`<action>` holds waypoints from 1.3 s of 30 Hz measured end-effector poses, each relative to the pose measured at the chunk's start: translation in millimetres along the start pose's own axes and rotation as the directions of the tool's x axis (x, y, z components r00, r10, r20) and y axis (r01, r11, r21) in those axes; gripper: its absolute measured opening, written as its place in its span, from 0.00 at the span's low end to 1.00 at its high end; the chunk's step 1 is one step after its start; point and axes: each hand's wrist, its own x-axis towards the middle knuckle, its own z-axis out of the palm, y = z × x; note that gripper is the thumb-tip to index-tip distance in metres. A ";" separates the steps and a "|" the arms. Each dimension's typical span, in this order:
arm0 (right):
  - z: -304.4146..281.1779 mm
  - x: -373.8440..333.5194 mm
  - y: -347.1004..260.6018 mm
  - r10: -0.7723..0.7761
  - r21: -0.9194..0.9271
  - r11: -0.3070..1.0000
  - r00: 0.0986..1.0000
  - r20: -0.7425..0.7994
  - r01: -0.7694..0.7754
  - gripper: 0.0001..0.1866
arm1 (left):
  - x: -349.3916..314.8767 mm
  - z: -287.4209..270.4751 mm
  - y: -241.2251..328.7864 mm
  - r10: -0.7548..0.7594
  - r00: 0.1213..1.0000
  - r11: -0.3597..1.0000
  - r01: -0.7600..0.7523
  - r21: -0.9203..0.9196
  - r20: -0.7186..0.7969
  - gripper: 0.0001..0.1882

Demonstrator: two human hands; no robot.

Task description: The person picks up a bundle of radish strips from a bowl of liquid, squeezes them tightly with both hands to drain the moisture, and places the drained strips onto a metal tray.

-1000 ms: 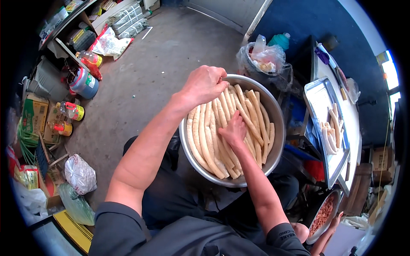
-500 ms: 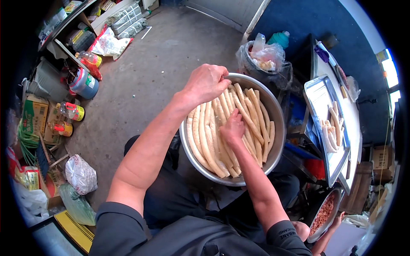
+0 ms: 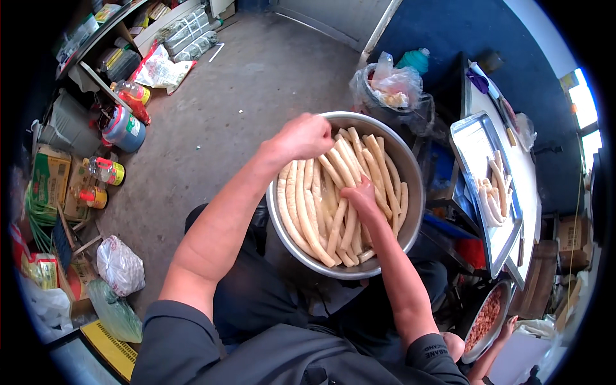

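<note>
Steel basin (image 3: 410, 192) sits in front of your lap, packed with pale dough sticks (image 3: 314, 205). Your right hand (image 3: 360, 196) is down among them, fingers curled narrow on a stick at the middle of the pile. Your left hand (image 3: 307, 136) is fisted at the basin's far left rim; can't tell what's inside the fist. Right of your fingers: metal tray (image 3: 475, 138) with a few more sticks. Beyond the fingertips: bagged bin (image 3: 391, 86) on concrete floor (image 3: 244, 96).
</note>
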 end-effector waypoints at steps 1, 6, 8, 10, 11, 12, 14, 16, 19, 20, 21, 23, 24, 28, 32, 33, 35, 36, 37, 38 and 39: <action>-2.5 -11.5 -18.3 0.037 0.079 0.996 0.999 0.036 -0.039 0.30 | -1.1 5.5 -4.6 -0.068 0.986 0.997 0.074 -0.034 0.155 0.13; -24.1 -27.3 -41.7 0.080 0.227 0.970 0.996 0.047 -0.089 0.31 | 2.9 64.2 -14.9 -0.122 0.778 0.939 0.292 -0.183 0.617 0.29; -31.5 -31.0 -44.0 -0.003 0.396 0.918 0.996 0.092 -0.034 0.31 | 3.4 90.0 -11.9 -0.102 0.764 0.877 0.372 -0.305 0.637 0.37; -33.9 -39.2 -59.1 -0.015 0.391 0.920 0.995 0.094 -0.023 0.31 | -0.6 113.8 -18.6 -0.032 0.800 0.605 0.492 -0.626 0.599 0.40; -32.4 -46.2 -70.7 -0.055 0.417 0.909 0.993 0.102 0.008 0.31 | 0.0 119.0 -23.2 0.048 0.780 0.460 0.537 -0.707 0.624 0.43; -36.1 -50.2 -74.7 -0.090 0.439 0.897 0.992 0.093 0.040 0.32 | -3.6 122.4 -10.7 0.120 0.797 0.284 0.544 -0.790 0.592 0.47; -41.1 -47.0 -65.8 -0.138 0.371 0.922 0.990 0.038 0.114 0.33 | -3.8 133.2 11.3 0.109 0.887 0.030 0.449 -0.893 0.449 0.50; -39.8 -53.7 -74.0 -0.183 0.379 0.912 0.983 0.024 0.160 0.33 | -2.3 135.3 15.3 0.109 0.901 -0.017 0.425 -0.905 0.421 0.51; -35.5 -52.7 -67.8 -0.232 0.354 0.908 0.972 -0.024 0.225 0.36 | 1.8 134.8 14.6 0.084 0.956 -0.151 0.291 -0.945 0.281 0.45; -34.4 -53.5 -67.4 -0.234 0.361 0.904 0.972 -0.029 0.228 0.36 | 3.2 134.8 14.0 0.084 0.955 -0.142 0.293 -0.946 0.283 0.45; -35.6 -57.2 -71.3 -0.212 0.377 0.902 0.976 -0.042 0.212 0.36 | 2.0 132.8 19.5 0.057 0.968 -0.133 0.251 -0.959 0.245 0.42; -37.9 -60.2 -73.1 -0.155 0.377 0.910 0.985 -0.075 0.172 0.36 | 0.7 126.7 28.5 0.064 0.977 -0.174 0.210 -0.962 0.202 0.32; -38.6 -60.7 -72.2 -0.154 0.378 0.910 0.985 -0.079 0.172 0.36 | 1.2 127.4 28.9 0.066 0.977 -0.172 0.213 -0.962 0.204 0.32; -41.6 -55.5 -56.2 -0.093 0.580 0.802 0.989 -0.114 0.142 0.34 | 3.4 128.3 37.1 0.023 0.978 -0.193 0.209 -0.959 0.208 0.26; -42.4 -56.7 -52.7 -0.117 0.637 0.750 0.983 -0.139 0.179 0.34 | 5.8 135.5 37.5 -0.007 0.968 -0.214 0.242 -0.946 0.250 0.21; -43.1 -57.3 -52.9 -0.096 0.636 0.754 0.986 -0.140 0.164 0.34 | 5.2 136.6 36.8 -0.009 0.962 -0.159 0.270 -0.950 0.275 0.21; -45.0 -58.2 -54.4 -0.074 0.636 0.757 0.987 -0.143 0.149 0.34 | 4.0 140.8 33.7 -0.005 0.959 -0.043 0.282 -0.958 0.283 0.22; -46.3 -58.9 -55.9 -0.080 0.638 0.754 0.986 -0.146 0.155 0.34 | 4.7 141.6 32.7 -0.003 0.959 -0.041 0.285 -0.958 0.285 0.22; -47.0 -59.2 -56.7 -0.086 0.640 0.751 0.985 -0.148 0.161 0.35 | 5.3 142.3 31.6 -0.016 0.955 -0.006 0.298 -0.955 0.298 0.22; -46.7 -58.7 -56.2 -0.085 0.641 0.750 0.985 -0.150 0.163 0.35 | 5.8 143.0 30.6 -0.029 0.950 0.029 0.310 -0.950 0.310 0.21; -46.0 -57.7 -55.0 -0.097 0.613 0.767 0.980 -0.176 0.187 0.34 | 5.9 141.3 32.8 -0.027 0.950 0.032 0.313 -0.949 0.312 0.21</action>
